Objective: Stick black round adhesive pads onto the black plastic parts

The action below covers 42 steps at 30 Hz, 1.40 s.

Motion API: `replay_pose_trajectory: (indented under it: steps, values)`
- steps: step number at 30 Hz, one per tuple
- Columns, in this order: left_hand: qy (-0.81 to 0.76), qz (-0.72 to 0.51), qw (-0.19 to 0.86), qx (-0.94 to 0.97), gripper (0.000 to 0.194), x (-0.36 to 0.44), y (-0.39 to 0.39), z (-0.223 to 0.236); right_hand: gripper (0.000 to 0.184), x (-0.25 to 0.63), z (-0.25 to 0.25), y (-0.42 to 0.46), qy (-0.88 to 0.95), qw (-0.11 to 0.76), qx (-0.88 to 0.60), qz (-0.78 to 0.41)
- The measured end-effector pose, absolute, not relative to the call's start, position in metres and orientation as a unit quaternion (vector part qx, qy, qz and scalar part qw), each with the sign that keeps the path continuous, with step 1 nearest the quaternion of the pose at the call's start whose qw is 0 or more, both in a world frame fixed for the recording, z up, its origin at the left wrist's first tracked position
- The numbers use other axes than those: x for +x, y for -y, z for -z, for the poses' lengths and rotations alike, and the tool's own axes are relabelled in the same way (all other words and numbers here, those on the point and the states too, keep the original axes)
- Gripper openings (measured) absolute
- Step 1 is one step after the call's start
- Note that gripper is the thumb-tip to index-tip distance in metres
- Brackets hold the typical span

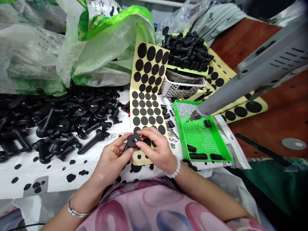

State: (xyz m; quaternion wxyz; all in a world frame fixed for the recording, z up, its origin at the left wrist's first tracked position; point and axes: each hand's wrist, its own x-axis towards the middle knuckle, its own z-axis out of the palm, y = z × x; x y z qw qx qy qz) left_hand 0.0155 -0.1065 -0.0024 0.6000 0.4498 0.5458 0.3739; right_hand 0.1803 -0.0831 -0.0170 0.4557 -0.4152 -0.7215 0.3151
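Observation:
My left hand (112, 157) is closed around a black plastic part with a round, disc-like end (131, 141). Its stem points down and left between the fingers. My right hand (156, 149) is closed on the same part, with its fingertips at the disc's right edge and its thumb near the centre. A small shiny spot shows at the middle of the disc; I cannot tell what it is. Beneath both hands lies a yellowish backing sheet (143, 96) with rows of black round stickers.
Many black plastic parts (62, 125) are heaped on the left. At right, a green tray (229, 154) holds small metal pieces, under a grey electric screwdriver (216, 96). Behind stands a white basket (185, 88) below heaped black tubes (187, 51). Plastic bags (103, 61) fill the back left.

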Motion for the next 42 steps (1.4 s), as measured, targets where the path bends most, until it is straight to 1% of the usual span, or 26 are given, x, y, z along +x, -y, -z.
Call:
replay_pose_trajectory:
  steps: [3,5,7,9,10,12,13,15,17,18,19,20,21,24,26,29,31,34,37,39,42]
  values:
    - [-0.552,-0.374,0.595,0.449,0.052,0.017,0.107,0.004,0.020,0.180,0.017,0.087,0.760,0.445,-0.421,-0.218]
    - [-0.551,-0.376,0.597,0.446,0.051,0.017,0.106,0.002,0.022,0.182,0.015,0.088,0.772,0.442,-0.417,-0.188]
    - [-0.546,-0.369,0.603,0.449,0.049,0.017,0.106,-0.001,0.033,0.185,0.012,0.086,0.786,0.427,-0.395,-0.212]
    - [-0.538,-0.344,0.611,0.468,0.049,0.015,0.105,-0.004,0.045,0.189,0.008,0.083,0.817,0.383,-0.347,-0.257]
    - [-0.533,-0.326,0.615,0.481,0.049,0.014,0.104,-0.005,0.046,0.191,0.006,0.080,0.833,0.357,-0.320,-0.276]
    - [-0.533,-0.301,0.603,0.511,0.049,0.010,0.103,-0.006,0.037,0.194,0.003,0.077,0.846,0.332,-0.293,-0.297]
    - [-0.542,-0.308,0.577,0.528,0.049,0.008,0.102,-0.006,0.031,0.194,0.003,0.075,0.841,0.338,-0.297,-0.300]
    - [-0.568,-0.381,0.466,0.561,0.049,0.003,0.101,-0.008,0.027,0.193,0.005,0.075,0.804,0.383,-0.339,-0.303]
    - [-0.576,-0.497,0.319,0.565,0.046,-0.001,0.103,-0.009,0.029,0.188,0.009,0.077,0.736,0.445,-0.400,-0.317]
    - [-0.573,-0.545,0.263,0.553,0.043,-0.001,0.105,-0.010,0.030,0.184,0.012,0.078,0.696,0.474,-0.427,-0.329]
    - [-0.572,-0.572,0.237,0.538,0.040,0.000,0.108,-0.010,0.032,0.180,0.014,0.080,0.660,0.497,-0.448,-0.342]
    - [-0.574,-0.578,0.243,0.526,0.039,0.002,0.111,-0.009,0.033,0.176,0.016,0.081,0.632,0.513,-0.462,-0.352]
    - [-0.576,-0.571,0.273,0.518,0.041,0.005,0.115,-0.008,0.033,0.171,0.017,0.083,0.615,0.523,-0.469,-0.358]
    - [-0.548,-0.521,0.412,0.509,0.058,0.019,0.123,0.000,0.034,0.155,0.020,0.089,0.615,0.524,-0.472,-0.352]
    - [-0.522,-0.521,0.455,0.499,0.063,0.026,0.124,0.006,0.032,0.147,0.020,0.094,0.636,0.510,-0.466,-0.345]
    - [-0.511,-0.546,0.454,0.485,0.058,0.026,0.121,0.010,0.031,0.144,0.021,0.099,0.679,0.481,-0.440,-0.338]
    - [-0.499,-0.550,0.458,0.488,0.054,0.021,0.120,0.011,0.030,0.148,0.019,0.100,0.694,0.482,-0.418,-0.332]
    - [-0.483,-0.521,0.472,0.522,0.048,0.012,0.119,0.012,0.024,0.157,0.013,0.096,0.694,0.514,-0.389,-0.321]
    - [-0.483,-0.476,0.462,0.572,0.042,0.006,0.121,0.012,0.018,0.164,0.004,0.091,0.733,0.503,-0.358,-0.285]
    - [-0.479,-0.457,0.454,0.597,0.043,0.003,0.123,0.012,0.017,0.166,0.000,0.089,0.769,0.479,-0.338,-0.254]
    - [-0.470,-0.437,0.455,0.617,0.052,-0.002,0.126,0.012,0.017,0.168,-0.002,0.088,0.804,0.452,-0.322,-0.212]
